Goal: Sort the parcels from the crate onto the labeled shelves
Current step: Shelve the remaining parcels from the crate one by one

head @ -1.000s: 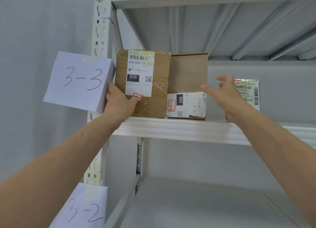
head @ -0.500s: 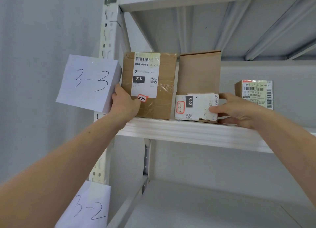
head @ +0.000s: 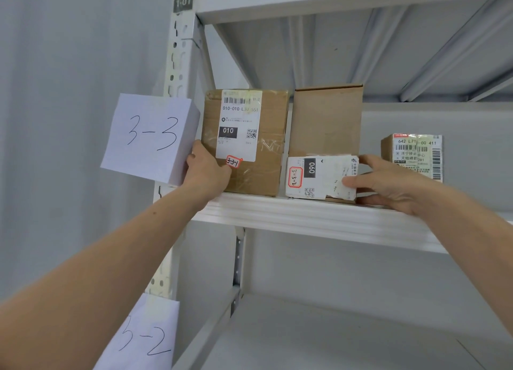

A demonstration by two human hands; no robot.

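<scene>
Head view, middle of the frame: 2 parcels are being steadied on the shelf [head: 319, 214] that's being flagged by the handwritten 3-3 sign [head: 151, 137] at centre left. The big box [head: 263, 169], tagged 3-3-1, is being gripped at its lower left corner by the left hand [head: 206, 172]. The thumb is lying on the front just beside the red-edged sticker, and the other fingers are being hidden round the side. The narrower box [head: 324, 125], tagged 3-3-2, is being pinched at its lower right by the right hand [head: 388, 185], thumb on the torn white label, fingers curled round the side. Both boxes are sitting upright at the shelf's front lip, just beside each other with a thin gap between. A 3rd small parcel [head: 410, 155] is sitting untouched at the right edge. The crate isn't being shown at all.

My guess is that the placing step is basically being wrapped up and the boxes are just being squared off. Next, both grips are probably needing to be eased off gently so nothing is being dragged over the lip.

The boxes are being read as plain brown card with sharp corners. Glossy tape is wrinkling over the big one, and the paper labels are matte, 1 of them peeling. The shelving is looking like smooth pale painted metal, with a slotted upright [head: 177, 64] at upper left. A 3-2 sign [head: 144, 339] is hanging at lower left.
</scene>
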